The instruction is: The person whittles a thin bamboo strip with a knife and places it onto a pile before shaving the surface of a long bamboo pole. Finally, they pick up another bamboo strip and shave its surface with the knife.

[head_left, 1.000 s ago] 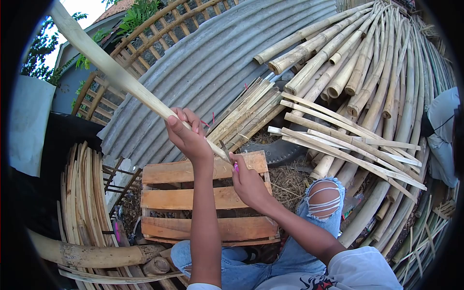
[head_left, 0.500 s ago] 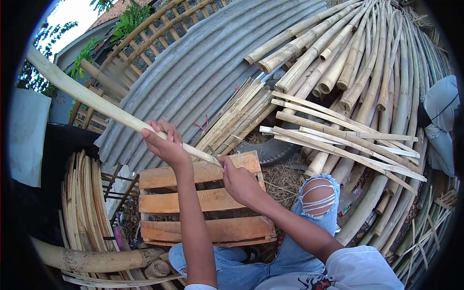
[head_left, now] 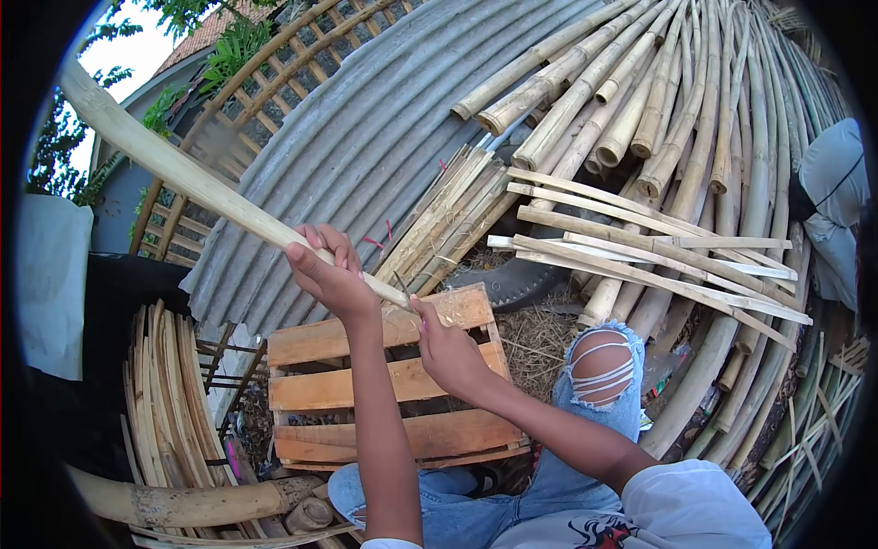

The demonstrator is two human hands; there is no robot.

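A long pale bamboo strip [head_left: 197, 188] slants from the upper left down to the middle of the view. My left hand [head_left: 337, 274] is closed round it near its lower end. My right hand [head_left: 448, 346] is closed at that end, on the handle of a knife, whose thin dark blade [head_left: 402, 285] shows against the strip; the handle is mostly hidden. Just below both hands stands a wooden crate [head_left: 366, 389] with slatted boards, a few shavings lying on its top.
Split bamboo pieces [head_left: 640, 242] lie across bamboo poles [head_left: 585, 110] at the right. Tied strips [head_left: 448, 220] rest by corrugated sheeting [head_left: 320, 146]. More strips [head_left: 169, 393] stand at lower left. Another person's clothed leg [head_left: 834, 220] shows at the right edge.
The view has shifted slightly. My left hand and the strip sit a little further right and lower, and the blade shows more clearly above the strip's end.
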